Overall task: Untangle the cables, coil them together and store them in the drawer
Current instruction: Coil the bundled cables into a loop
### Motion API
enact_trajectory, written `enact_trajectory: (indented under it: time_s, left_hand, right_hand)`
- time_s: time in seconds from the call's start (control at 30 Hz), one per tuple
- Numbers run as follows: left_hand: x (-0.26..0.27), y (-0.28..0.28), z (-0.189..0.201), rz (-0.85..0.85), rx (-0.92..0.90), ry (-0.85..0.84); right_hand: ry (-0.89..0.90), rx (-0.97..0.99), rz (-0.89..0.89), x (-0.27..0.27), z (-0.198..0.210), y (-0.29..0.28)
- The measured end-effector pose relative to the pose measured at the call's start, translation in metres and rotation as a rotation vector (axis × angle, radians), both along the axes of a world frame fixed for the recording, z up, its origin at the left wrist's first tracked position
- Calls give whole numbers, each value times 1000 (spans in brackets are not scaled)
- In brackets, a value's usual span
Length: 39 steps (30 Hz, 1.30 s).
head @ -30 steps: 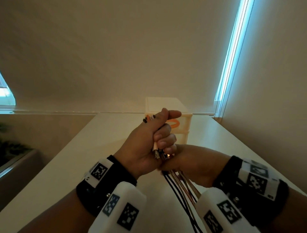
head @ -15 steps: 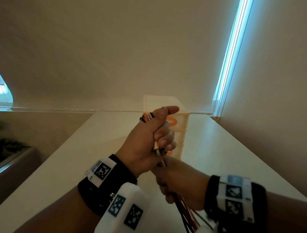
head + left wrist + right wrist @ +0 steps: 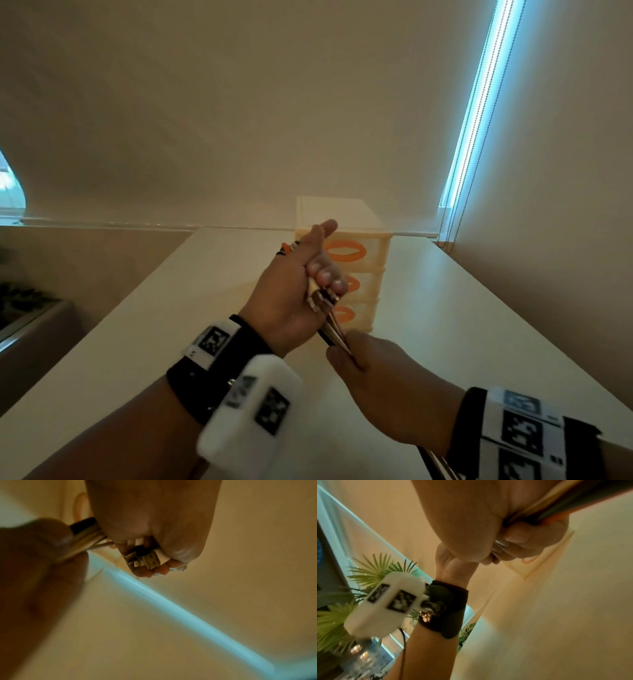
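The left hand (image 3: 291,291) is raised in a fist, thumb stretched forward, fingers curled round the cables (image 3: 330,327) — the right hand (image 3: 380,373), lower and nearer, grips the same bundle just beneath it.

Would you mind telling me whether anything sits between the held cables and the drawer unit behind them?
Nothing visible does: both hands grip the cables just before the drawer unit, whose drawers look closed.
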<state>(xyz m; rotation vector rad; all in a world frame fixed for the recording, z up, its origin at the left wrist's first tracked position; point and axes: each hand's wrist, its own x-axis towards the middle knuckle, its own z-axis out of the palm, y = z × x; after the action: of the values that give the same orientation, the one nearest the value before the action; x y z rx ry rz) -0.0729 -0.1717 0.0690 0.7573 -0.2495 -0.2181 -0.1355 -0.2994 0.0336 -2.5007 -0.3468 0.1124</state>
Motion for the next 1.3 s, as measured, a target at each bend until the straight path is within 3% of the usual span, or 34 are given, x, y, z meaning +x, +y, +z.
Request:
enact_trajectory:
  time_s: [0.1,0.2,0.27,0.33,0.4,0.43,0.5,0.6,0.7,0.83,0.9,1.03,1.2,1.3]
  left_hand:
    - [3,14,13,-111,-155,115]
    - [-1,23,25,-289,-120,159]
    - [-9,24,29,-409,-80,131]
    - [-17,19,28,-508,-62,102]
    - [-23,10,25,-579,-36,104]
    - [-24,7,24,-600,-26,111]
    - [-26,4,25,-616,-37,112]
    - [-22,7,22,-652,-143,103]
    - [-12,9,13,-483,-157,56]
    - [-1,9,8,-62,-32,-76]
    - [1,7,4,86,93,-182]
    - [0,-1,-8,365,512,-461]
    - [5,2,-22,479,887,-660]
    - [15,13,-28,446,1148,-804]
  right_hand:
    - [-27,-4,16,-5,-2,-2]
    - [27,15,-35,-3,-1,-8]
    - [98,142,-49,2,7,-16]
    - [37,328,6,9,19,-18]
    - [63,713,83,22,32,-16]
    - [93,881,138,26,41,-10]
    - [93,943,208,24,55,3]
    - [204,1044,77,31,47,17]
    - [328,1042,38,31,25,24]
    - [478,685,-48,11,3,22]
    - [411,548,-77,4,0,19]
    - [284,201,-51,-12,11,12]
    - [163,-139,58,-34,27,-4]
    - [49,-305,84,-45,43,-15]
